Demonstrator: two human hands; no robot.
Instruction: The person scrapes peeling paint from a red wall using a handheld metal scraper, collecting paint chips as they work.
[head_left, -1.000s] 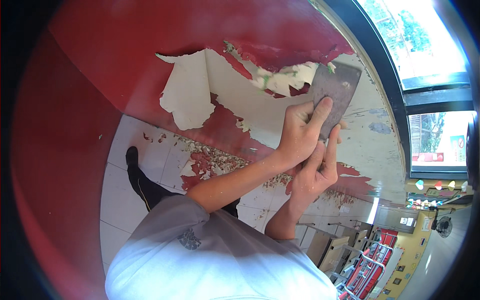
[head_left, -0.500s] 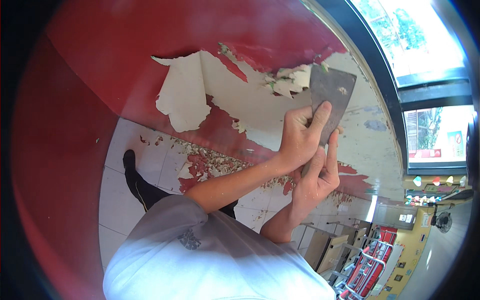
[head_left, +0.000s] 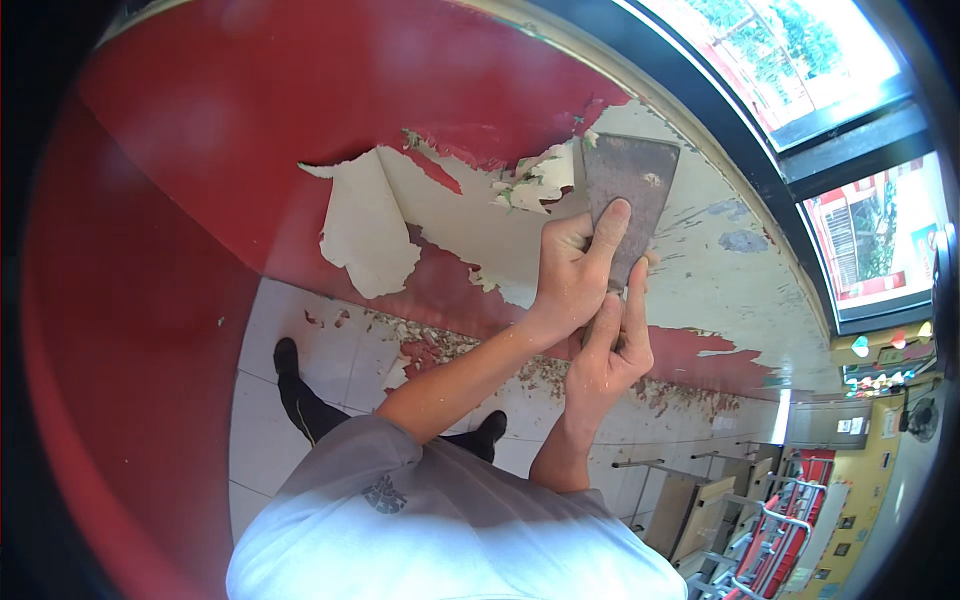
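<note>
A wide putty scraper (head_left: 642,175) with a dull grey blade is held up against the wall, its broad edge toward the window side. My left hand (head_left: 572,272) grips the blade's lower part, thumb pressed flat on its face. Below it, my right hand (head_left: 612,362) is closed around the handle end, which the fingers mostly hide. Beside the blade's left corner, a ragged curl of loose paint (head_left: 548,180) stands off the wall. Farther left, a large pale flap of peeled paint (head_left: 368,225) hangs from the red wall (head_left: 250,130).
Paint chips (head_left: 530,375) litter the white tiled floor (head_left: 300,380) along the wall's foot. Dark-framed windows (head_left: 850,130) border the wall at upper right. Desks (head_left: 700,515) and red-and-metal chairs (head_left: 775,530) stand at lower right. My shoes (head_left: 287,355) show on the tiles.
The view has shifted, so the wall patch, floor and furniture sit differently, and a second shoe now shows. Both hands keep the same hold on the scraper, still beside the loose curl.
</note>
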